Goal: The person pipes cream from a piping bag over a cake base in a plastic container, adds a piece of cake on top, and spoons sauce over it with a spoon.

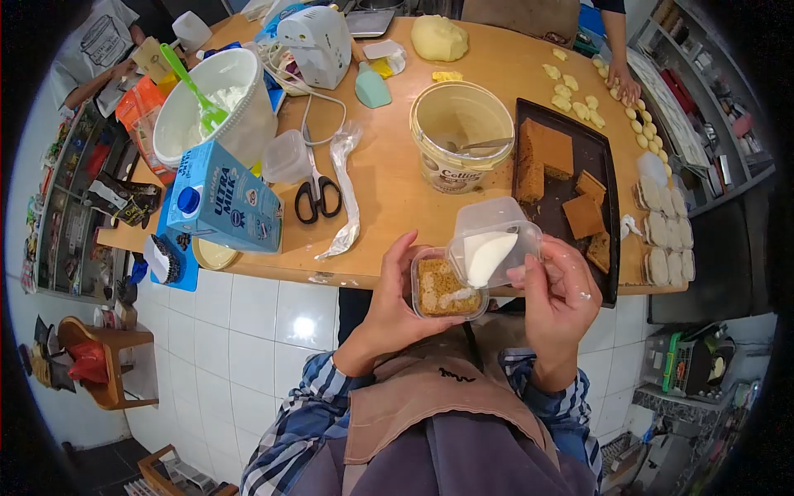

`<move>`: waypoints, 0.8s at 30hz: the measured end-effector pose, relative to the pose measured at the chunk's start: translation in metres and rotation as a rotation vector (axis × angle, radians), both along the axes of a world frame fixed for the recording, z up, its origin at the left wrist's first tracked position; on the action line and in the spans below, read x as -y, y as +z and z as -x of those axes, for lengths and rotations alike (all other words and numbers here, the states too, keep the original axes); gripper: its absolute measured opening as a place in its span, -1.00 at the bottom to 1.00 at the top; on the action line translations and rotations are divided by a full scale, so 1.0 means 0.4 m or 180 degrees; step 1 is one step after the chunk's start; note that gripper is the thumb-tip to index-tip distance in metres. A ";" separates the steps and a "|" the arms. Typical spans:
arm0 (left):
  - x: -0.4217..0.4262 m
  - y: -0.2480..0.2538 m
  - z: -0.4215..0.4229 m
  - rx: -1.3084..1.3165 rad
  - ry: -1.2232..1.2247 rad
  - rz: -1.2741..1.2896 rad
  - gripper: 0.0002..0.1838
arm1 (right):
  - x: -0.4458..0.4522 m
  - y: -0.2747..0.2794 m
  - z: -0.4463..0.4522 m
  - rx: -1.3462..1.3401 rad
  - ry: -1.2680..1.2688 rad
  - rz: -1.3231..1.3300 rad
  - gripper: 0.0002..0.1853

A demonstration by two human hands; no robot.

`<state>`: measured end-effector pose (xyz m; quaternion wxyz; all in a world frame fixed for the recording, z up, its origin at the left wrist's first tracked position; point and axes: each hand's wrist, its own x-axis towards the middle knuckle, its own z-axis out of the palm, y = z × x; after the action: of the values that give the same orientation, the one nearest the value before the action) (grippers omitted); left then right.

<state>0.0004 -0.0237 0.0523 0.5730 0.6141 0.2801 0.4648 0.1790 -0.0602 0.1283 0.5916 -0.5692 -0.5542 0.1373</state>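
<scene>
My left hand (pixel 393 289) is wrapped round a small clear plastic container (pixel 451 314) with a layer of brown sponge cake (pixel 437 289) in it. Over its right side my right hand (pixel 562 285) holds a second clear plastic container (pixel 496 217), tilted towards the cake. White liquid (pixel 490 255) lies along the tilted container's lower side, reaching its lip. A pale wet patch shows on the cake. Beyond my hands stands an open tub (pixel 456 175) with a spoon inside. To its right, a dark tray (pixel 614 207) carries blocks of brown cake (pixel 546 153).
On the left stand a milk carton (pixel 223 198), a white bowl (pixel 248 124) with a green spatula (pixel 194 87), and black scissors (pixel 318 198). A mixer (pixel 314 45) and a dough ball (pixel 438 38) lie farther back. Another person's hand (pixel 622 81) touches dough pieces at right.
</scene>
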 end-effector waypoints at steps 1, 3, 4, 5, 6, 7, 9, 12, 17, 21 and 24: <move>0.003 0.003 0.000 -0.0029 -0.0006 0.0040 0.22 | -0.002 -0.002 0.000 0.0056 0.0005 -0.0020 -0.81; 0.007 0.010 -0.001 -0.0087 -0.0016 0.0121 0.22 | -0.005 -0.002 0.003 0.0140 0.0043 -0.0065 -0.80; 0.006 0.013 -0.003 -0.0090 -0.0015 0.0011 0.21 | -0.007 0.000 0.008 0.0167 0.0076 -0.0090 -0.80; 0.003 0.015 -0.006 -0.0093 -0.0014 -0.0098 0.20 | -0.009 0.001 0.013 0.0195 0.0108 -0.0115 -0.80; 0.002 0.016 -0.008 -0.0096 -0.0014 -0.0207 0.19 | -0.012 0.001 0.018 0.0229 0.0127 -0.0132 -0.79; 0.002 0.011 -0.010 -0.0102 -0.0005 -0.0231 0.19 | -0.014 0.000 0.022 0.0264 0.0145 -0.0150 -0.79; 0.001 0.000 -0.013 -0.0113 0.0014 -0.0277 0.19 | -0.018 0.001 0.025 0.0314 0.0181 -0.0174 -0.79; -0.001 0.004 -0.014 -0.0095 0.0004 -0.0377 0.19 | -0.022 -0.002 0.021 0.0431 0.0262 -0.0178 -0.79; 0.001 0.011 0.001 -0.0145 -0.0016 -0.0133 0.20 | -0.019 -0.006 0.003 0.0176 0.0050 0.0041 -0.79; 0.001 0.012 0.003 -0.0059 -0.0082 -0.0047 0.22 | -0.025 -0.011 -0.006 -0.0183 0.0042 0.0093 -0.79; 0.004 0.014 0.001 -0.0071 -0.0144 0.0053 0.21 | -0.029 -0.011 -0.003 -0.0245 0.0056 0.0112 -0.80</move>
<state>-0.0001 -0.0253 0.0580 0.5853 0.6207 0.2764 0.4425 0.1804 -0.0486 0.1237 0.6012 -0.5689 -0.5335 0.1740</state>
